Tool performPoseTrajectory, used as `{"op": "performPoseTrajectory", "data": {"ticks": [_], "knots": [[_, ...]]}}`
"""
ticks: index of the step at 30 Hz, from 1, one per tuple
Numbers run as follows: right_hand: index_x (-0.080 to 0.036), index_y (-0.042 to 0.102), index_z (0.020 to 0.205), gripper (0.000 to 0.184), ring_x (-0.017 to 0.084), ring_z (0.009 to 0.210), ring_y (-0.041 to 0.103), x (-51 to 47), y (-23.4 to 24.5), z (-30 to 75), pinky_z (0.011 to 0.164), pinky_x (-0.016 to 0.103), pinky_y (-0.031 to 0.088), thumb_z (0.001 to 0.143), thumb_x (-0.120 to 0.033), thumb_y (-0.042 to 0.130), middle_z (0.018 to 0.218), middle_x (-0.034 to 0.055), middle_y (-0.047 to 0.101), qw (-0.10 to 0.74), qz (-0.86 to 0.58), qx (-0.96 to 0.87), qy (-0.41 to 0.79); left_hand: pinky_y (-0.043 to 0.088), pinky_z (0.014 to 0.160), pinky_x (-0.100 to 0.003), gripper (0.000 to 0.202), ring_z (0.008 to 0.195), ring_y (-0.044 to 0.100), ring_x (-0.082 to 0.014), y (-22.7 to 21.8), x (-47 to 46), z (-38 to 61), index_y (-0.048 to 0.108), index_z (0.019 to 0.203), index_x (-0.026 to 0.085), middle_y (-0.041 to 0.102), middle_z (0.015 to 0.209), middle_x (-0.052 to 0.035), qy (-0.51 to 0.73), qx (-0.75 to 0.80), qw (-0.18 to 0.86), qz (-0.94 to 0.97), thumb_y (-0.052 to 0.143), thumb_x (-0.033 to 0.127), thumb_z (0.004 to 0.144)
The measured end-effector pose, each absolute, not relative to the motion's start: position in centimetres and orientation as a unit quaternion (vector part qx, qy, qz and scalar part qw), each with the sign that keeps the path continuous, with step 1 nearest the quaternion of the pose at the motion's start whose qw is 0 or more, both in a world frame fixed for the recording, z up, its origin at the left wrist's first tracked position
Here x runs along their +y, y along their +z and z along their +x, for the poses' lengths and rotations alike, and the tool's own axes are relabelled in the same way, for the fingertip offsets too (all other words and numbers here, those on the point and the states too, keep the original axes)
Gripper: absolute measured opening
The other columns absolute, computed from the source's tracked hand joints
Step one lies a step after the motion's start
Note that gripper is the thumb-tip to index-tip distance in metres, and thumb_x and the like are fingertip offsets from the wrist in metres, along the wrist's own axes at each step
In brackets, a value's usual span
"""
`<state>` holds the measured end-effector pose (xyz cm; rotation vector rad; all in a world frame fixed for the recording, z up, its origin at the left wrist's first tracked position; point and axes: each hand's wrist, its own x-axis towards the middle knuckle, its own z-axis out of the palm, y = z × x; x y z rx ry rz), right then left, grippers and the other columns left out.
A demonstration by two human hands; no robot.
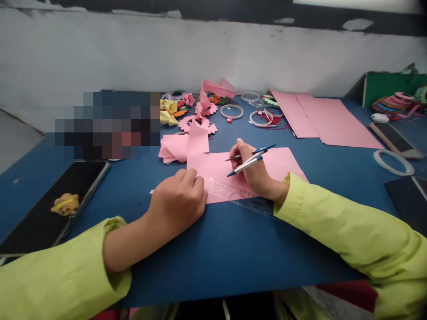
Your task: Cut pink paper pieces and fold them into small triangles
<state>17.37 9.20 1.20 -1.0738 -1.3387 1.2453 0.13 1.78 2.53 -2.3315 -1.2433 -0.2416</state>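
A pink paper sheet (220, 166) lies on the blue table (213, 249) in front of me. A clear plastic ruler (233, 192) rests along its near edge. My left hand (176, 202) presses down on the ruler's left end, fingers curled. My right hand (255, 171) rests on the paper and grips a silver and blue compass (250, 161), its point aimed left over the sheet. Both arms wear yellow-green sleeves.
Folded pink paper (175, 147) and cut pink scraps (200, 124) lie just beyond. Large pink sheets (320, 118) and several rings (231, 111) sit further back. A dark phone (50, 209) is at left, a tape ring (393, 162) and tablets at right. A white wall stands behind.
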Motion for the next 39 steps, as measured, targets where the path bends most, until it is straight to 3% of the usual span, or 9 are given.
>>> {"op": "performPoseTrajectory", "data": {"ticks": [4, 7, 9, 12, 16, 19, 26, 34, 39], "knots": [[-0.018, 0.05, 0.062, 0.053, 0.005, 0.039, 0.038, 9.0, 1.1, 17.1, 0.039, 0.019, 0.031, 0.09, -0.061, 0.039, 0.046, -0.0058, 0.042, 0.481, -0.431, -0.563, 0.516, 0.053, 0.058, -0.036, 0.03, 0.073, 0.063, -0.0265, 2.3, 1.2, 0.5, 0.065, 0.103, 0.004, 0.066, 0.086, -0.0162, -0.08, -0.418, 0.249, -0.87, 0.043, 0.016, 0.086], [-0.018, 0.05, 0.062, 0.053, 0.005, 0.039, 0.038, 9.1, 1.0, 17.1, 0.039, 0.02, 0.03, 0.09, -0.061, 0.039, 0.047, -0.0057, 0.043, 0.479, -0.434, -0.56, 0.518, 0.055, 0.084, -0.042, 0.038, 0.101, 0.062, -0.0314, 1.7, 0.8, 0.3, 0.058, 0.114, -0.004, 0.062, 0.11, -0.0253, -0.067, -0.386, 0.186, -0.901, 0.04, 0.013, 0.086], [-0.018, 0.05, 0.061, 0.053, 0.005, 0.039, 0.038, 9.1, 1.0, 17.1, 0.04, 0.02, 0.03, 0.09, -0.062, 0.04, 0.047, -0.0052, 0.044, 0.478, -0.436, -0.559, 0.519, 0.053, 0.09, -0.042, 0.039, 0.11, 0.059, -0.0309, 1.4, 0.9, -0.2, 0.055, 0.118, -0.003, 0.06, 0.117, -0.0251, -0.054, -0.393, 0.157, -0.905, 0.037, 0.01, 0.086], [-0.018, 0.051, 0.062, 0.053, 0.005, 0.039, 0.039, 9.1, 1.0, 17.2, 0.041, 0.021, 0.031, 0.09, -0.061, 0.04, 0.046, -0.0053, 0.043, 0.478, -0.435, -0.557, 0.522, 0.056, 0.083, -0.03, 0.043, 0.103, 0.063, -0.0216, 1.6, 1.7, -1.4, 0.056, 0.116, 0.006, 0.063, 0.115, -0.0177, -0.054, -0.363, 0.124, -0.922, 0.029, -0.001, 0.084], [-0.018, 0.05, 0.061, 0.052, 0.005, 0.041, 0.039, 9.1, 1.0, 17.2, 0.042, 0.021, 0.031, 0.09, -0.06, 0.04, 0.049, -0.0045, 0.045, 0.475, -0.432, -0.569, 0.514, 0.055, 0.079, -0.031, 0.043, 0.093, 0.066, -0.0205, 2.7, 2.6, -2.2, 0.06, 0.106, 0.009, 0.067, 0.107, -0.0149, -0.046, -0.351, 0.098, -0.93, 0.028, -0.005, 0.08], [-0.018, 0.051, 0.06, 0.052, 0.005, 0.041, 0.039, 9.1, 1.0, 17.1, 0.042, 0.021, 0.031, 0.091, -0.058, 0.041, 0.048, -0.0048, 0.044, 0.483, -0.422, -0.568, 0.515, 0.055, 0.067, -0.03, 0.036, 0.074, 0.065, -0.0195, 3.4, 2.7, -2.1, 0.062, 0.09, 0.009, 0.068, 0.091, -0.0124, -0.036, -0.394, 0.071, -0.916, 0.029, -0.003, 0.08], [-0.017, 0.051, 0.059, 0.049, 0.004, 0.039, 0.038, 9.0, 1.1, 17.1, 0.04, 0.021, 0.03, 0.091, -0.054, 0.044, 0.047, -0.0052, 0.044, 0.479, -0.421, -0.565, 0.523, 0.045, 0.054, -0.032, 0.019, 0.064, 0.057, -0.0205, 2.8, 2.8, -1.3, 0.058, 0.068, 0.014, 0.061, 0.075, -0.0084, -0.053, -0.415, 0.21, -0.884, 0.044, 0.006, 0.079], [-0.019, 0.049, 0.058, 0.048, 0.005, 0.033, 0.039, 8.1, 0.6, 17.0, 0.035, 0.019, 0.029, 0.09, -0.054, 0.045, 0.04, -0.0068, 0.044, 0.374, -0.355, -0.662, 0.544, 0.044, 0.055, -0.032, 0.026, 0.066, 0.058, -0.0212, 2.8, 2.6, -0.9, 0.061, 0.07, 0.012, 0.062, 0.072, -0.0087, -0.091, -0.422, 0.218, -0.875, 0.042, 0.015, 0.088], [-0.018, 0.046, 0.054, 0.051, 0.005, 0.039, 0.042, 7.8, 0.9, 17.1, 0.041, 0.02, 0.031, 0.093, -0.051, 0.041, 0.042, -0.0056, 0.043, 0.379, -0.384, -0.698, 0.471, 0.045, 0.056, -0.033, 0.026, 0.068, 0.06, -0.0218, 2.5, 2.8, -1.3, 0.063, 0.075, 0.011, 0.065, 0.078, -0.0101, -0.098, -0.421, 0.216, -0.876, 0.042, 0.016, 0.089]]}}
